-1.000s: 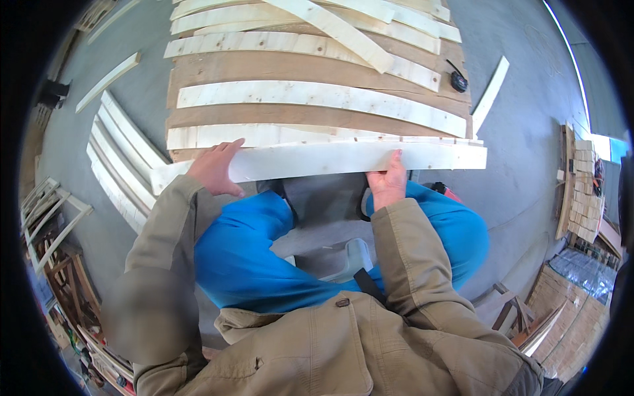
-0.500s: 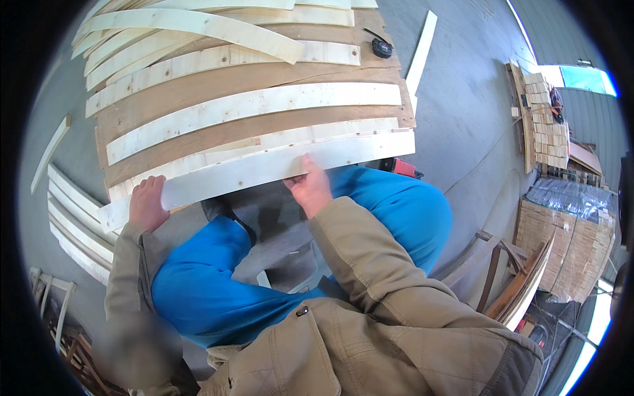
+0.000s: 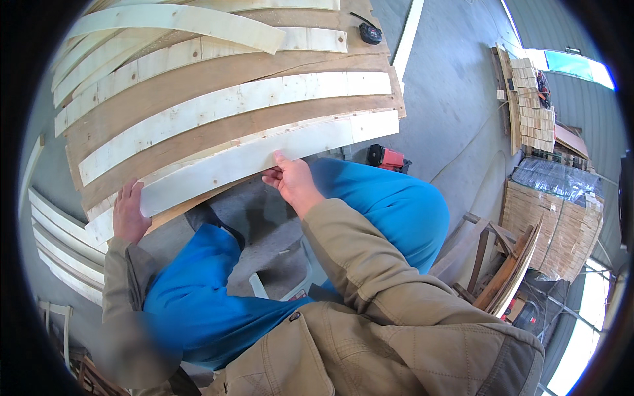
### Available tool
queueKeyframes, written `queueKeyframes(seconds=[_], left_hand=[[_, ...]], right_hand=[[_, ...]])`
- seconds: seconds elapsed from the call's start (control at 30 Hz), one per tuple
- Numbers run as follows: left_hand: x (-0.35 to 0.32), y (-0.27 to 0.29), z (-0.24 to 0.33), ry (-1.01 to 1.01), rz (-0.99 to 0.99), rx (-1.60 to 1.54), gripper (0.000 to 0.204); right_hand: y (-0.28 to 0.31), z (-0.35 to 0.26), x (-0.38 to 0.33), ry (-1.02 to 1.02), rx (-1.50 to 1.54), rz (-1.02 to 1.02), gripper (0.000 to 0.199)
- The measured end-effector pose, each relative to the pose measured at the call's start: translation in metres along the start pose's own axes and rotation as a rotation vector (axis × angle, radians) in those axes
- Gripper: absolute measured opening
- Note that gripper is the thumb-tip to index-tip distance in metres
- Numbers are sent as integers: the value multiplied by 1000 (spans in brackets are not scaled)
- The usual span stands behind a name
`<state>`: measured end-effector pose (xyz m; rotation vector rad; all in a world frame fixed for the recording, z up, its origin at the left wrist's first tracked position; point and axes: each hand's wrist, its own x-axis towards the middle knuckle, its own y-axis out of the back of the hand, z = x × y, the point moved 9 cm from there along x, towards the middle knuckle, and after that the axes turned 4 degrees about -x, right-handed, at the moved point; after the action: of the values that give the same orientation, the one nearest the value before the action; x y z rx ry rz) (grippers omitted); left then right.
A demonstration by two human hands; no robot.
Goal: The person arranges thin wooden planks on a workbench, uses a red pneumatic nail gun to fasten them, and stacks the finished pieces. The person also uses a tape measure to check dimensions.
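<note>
A long pale wooden board (image 3: 251,158) lies along the near edge of a brown plywood panel (image 3: 198,82) that carries several other pale slats. My left hand (image 3: 127,212) grips the board near its left end. My right hand (image 3: 290,181) holds its near edge around the middle, thumb on top. My knees in blue trousers (image 3: 389,198) are below the board, and I sit on a white stool (image 3: 284,287).
Loose pale boards (image 3: 63,244) lie on the concrete floor at the left. A black tape measure (image 3: 370,33) rests on the panel's far right corner. A red tool (image 3: 386,157) sits on the floor by my right knee. Stacked timber (image 3: 548,218) and wooden frames stand at the right.
The view has swung left and tilted. The board has come to rest along the panel's near edge, and my hands have stayed on it.
</note>
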<state>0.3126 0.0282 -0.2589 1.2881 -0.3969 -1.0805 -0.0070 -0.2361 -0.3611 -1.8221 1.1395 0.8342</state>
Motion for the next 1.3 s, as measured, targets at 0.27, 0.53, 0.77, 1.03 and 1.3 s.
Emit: queueKeyframes(seconds=[0.27, 0.53, 0.77, 1.03, 1.3], left_hand=[[5, -10, -9, -15, 10, -25, 79], [8, -11, -12, -39, 63, -36, 80], [11, -16, -16, -35, 75, -18, 77], [17, -20, -25, -45, 64, 13, 72], [16, -10, -17, 3, 66, 4, 69]], right_hand=[[0, -3, 0, 8, -147, 34, 37], [1, -5, 0, -4, -213, 92, 36], [5, -9, -3, -7, -310, 158, 42], [-1, 0, -17, -63, -695, 38, 47], [-29, -18, -31, 90, -1339, -145, 41]])
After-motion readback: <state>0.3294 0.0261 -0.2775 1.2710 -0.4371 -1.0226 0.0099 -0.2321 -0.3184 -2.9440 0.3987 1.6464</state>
